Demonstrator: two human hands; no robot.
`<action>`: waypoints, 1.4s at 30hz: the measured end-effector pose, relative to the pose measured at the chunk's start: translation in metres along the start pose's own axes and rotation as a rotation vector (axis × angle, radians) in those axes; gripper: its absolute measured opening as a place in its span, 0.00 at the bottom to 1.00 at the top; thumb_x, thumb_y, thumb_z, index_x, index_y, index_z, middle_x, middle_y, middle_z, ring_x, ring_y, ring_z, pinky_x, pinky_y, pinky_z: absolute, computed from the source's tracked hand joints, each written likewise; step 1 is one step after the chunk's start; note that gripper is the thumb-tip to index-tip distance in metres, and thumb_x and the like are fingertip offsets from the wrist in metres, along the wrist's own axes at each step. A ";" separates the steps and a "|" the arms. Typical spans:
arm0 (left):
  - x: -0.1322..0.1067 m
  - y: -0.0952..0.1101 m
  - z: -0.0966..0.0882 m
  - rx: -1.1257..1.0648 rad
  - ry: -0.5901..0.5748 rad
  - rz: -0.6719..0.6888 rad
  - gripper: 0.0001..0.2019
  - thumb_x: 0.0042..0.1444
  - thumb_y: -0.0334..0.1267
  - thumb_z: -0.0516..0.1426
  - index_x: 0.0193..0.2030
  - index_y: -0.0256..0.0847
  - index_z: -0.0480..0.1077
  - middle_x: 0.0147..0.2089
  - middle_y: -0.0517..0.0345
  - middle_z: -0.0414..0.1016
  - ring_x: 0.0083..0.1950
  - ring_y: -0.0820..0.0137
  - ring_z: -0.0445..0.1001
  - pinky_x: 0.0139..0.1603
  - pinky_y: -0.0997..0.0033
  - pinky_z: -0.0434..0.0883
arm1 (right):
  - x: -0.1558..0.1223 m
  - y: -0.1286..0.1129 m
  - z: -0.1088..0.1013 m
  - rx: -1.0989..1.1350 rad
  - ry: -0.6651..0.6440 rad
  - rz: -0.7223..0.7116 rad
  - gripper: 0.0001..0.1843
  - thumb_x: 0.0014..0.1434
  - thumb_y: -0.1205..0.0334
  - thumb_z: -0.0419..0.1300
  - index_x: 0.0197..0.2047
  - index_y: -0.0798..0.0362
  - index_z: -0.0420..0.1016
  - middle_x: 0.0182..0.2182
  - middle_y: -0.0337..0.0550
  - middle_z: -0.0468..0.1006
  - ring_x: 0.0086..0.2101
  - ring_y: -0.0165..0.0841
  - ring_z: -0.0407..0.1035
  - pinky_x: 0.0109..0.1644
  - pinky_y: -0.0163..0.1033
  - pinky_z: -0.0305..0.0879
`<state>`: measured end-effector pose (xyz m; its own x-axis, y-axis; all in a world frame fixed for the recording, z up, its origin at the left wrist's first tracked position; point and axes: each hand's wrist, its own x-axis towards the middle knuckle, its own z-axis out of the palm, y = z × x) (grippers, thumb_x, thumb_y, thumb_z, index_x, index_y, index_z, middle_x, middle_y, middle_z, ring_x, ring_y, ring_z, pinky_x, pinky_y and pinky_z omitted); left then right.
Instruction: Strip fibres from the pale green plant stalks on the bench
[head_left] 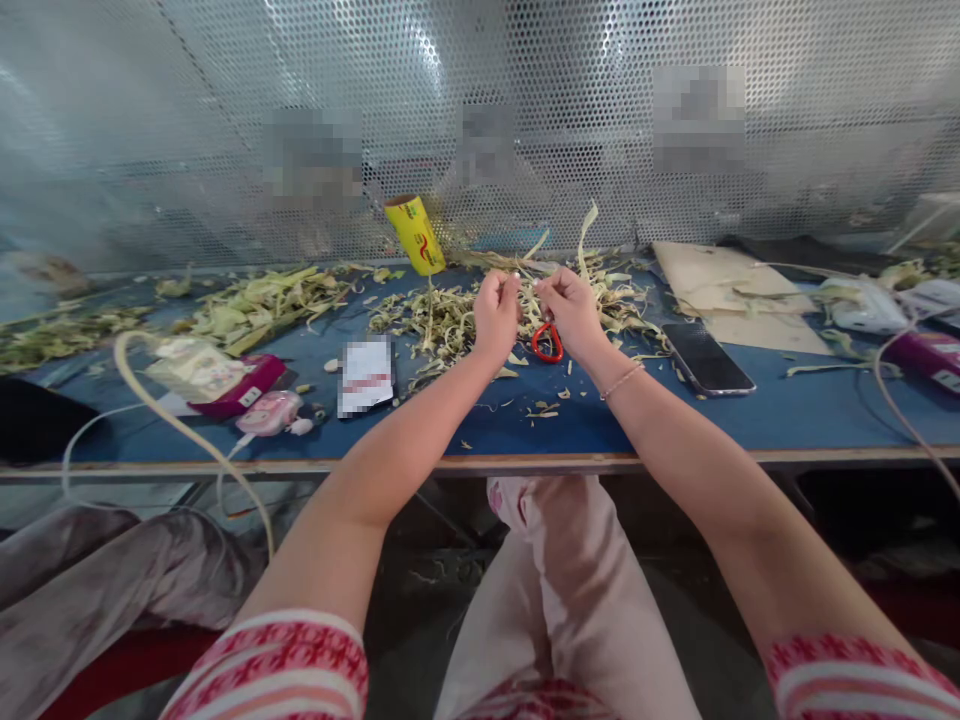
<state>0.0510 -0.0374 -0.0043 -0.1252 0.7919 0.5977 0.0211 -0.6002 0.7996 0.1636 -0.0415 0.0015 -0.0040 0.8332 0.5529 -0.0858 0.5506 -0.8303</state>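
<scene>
My left hand (496, 312) and my right hand (571, 308) are held close together over a pile of dried, pale green plant strips (450, 318). Thumb and fingers are pinched on each hand, the fingertips almost meeting. Whatever is between them is too small to make out. A red looped handle (547, 342), like that of small scissors, shows just below my right hand; whether that hand touches it I cannot tell. One long pale strip (587, 235) curls upward behind my right hand. A yellow printed tube (417, 236) stands tilted on a thin stem left of my hands.
A black phone (707, 358) and beige card sheets (731, 280) lie to the right. Leftward are a blurred white packet (365, 376), a pink case (270, 412), a magenta pack (244, 385) and more strips (262, 305). A perforated metal panel (555, 120) stands behind the blue tabletop (600, 430).
</scene>
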 end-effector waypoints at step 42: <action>0.000 0.016 0.002 -0.410 -0.230 -0.392 0.14 0.50 0.44 0.64 0.26 0.37 0.66 0.20 0.66 0.66 0.22 0.82 0.66 0.27 0.80 0.66 | 0.000 -0.005 -0.009 -0.121 0.072 -0.044 0.18 0.60 0.49 0.58 0.28 0.49 0.56 0.18 0.30 0.63 0.20 0.24 0.57 0.26 0.34 0.55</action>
<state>0.0536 -0.0467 0.0090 0.1722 0.9392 0.2971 -0.3725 -0.2171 0.9023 0.1727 -0.0443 0.0050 0.0687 0.8073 0.5862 0.0366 0.5851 -0.8101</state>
